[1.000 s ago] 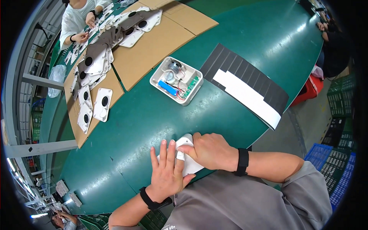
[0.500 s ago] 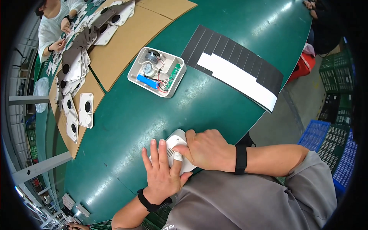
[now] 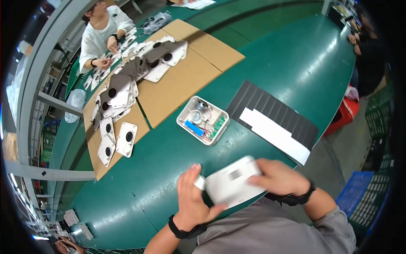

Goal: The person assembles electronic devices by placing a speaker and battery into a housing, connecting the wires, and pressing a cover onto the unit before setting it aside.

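Note:
My right hand grips a white plastic case by its right end, thumb on top. The case is blurred by motion and shows a small grey rectangle on its upper face. My left hand is at the case's left end, fingers stretched and thumb apart. One of its fingers has a white wrap. Whether the left thumb touches the case I cannot tell. Beyond the hands stands an open white housing with a blue cylindrical battery, a green circuit board and wires inside.
A dark grey striped sheet lies at the right, white strips on it. Brown cardboard at the left carries several white panels with black discs. A co-worker handles parts at the far left; blue crates stand right.
The case has been lifted from under both hands and its other face now shows. My right hand has moved right with it; my left hand no longer lies over it. The view has shifted.

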Demonstrator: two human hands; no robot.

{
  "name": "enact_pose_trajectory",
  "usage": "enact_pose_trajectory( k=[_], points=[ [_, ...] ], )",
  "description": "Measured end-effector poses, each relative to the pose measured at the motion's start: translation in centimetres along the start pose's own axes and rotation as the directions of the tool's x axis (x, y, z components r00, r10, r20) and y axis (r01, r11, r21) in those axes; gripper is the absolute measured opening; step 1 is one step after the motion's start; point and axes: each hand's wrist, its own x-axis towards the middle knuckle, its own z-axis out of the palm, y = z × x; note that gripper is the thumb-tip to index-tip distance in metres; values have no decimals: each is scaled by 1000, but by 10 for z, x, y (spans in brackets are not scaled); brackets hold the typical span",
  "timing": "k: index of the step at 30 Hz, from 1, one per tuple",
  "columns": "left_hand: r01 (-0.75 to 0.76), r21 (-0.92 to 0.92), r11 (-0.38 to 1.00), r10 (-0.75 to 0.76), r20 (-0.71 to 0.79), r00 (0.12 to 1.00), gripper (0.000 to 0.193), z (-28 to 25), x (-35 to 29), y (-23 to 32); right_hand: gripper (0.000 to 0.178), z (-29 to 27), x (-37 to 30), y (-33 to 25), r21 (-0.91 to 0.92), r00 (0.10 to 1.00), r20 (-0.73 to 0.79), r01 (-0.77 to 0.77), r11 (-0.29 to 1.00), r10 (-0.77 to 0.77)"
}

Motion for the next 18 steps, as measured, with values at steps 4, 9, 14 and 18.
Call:
enact_pose_trajectory(
  k=[4, 9, 14, 18],
  points=[
    [231, 132, 964, -194, -248, 949, 128, 7, 59, -39, 49, -105, -8, 20, 447, 899, -319, -137, 884, 300],
    [287, 230, 930, -254, -165, 953, 131, 6, 107, -51, 50, -222, 10, 112, 643, 716, -530, -9, 766, 454],
    [348, 131, 928, -325, -170, 930, 128, 24, 117, -71, 48, -209, 68, 72, 668, 564, -656, 123, 734, 502],
    [472, 223, 853, -413, -266, 871, 135, 27, 79, -49, 36, -148, 117, -18, 257, 859, -504, 47, 965, 93]
  ],
)
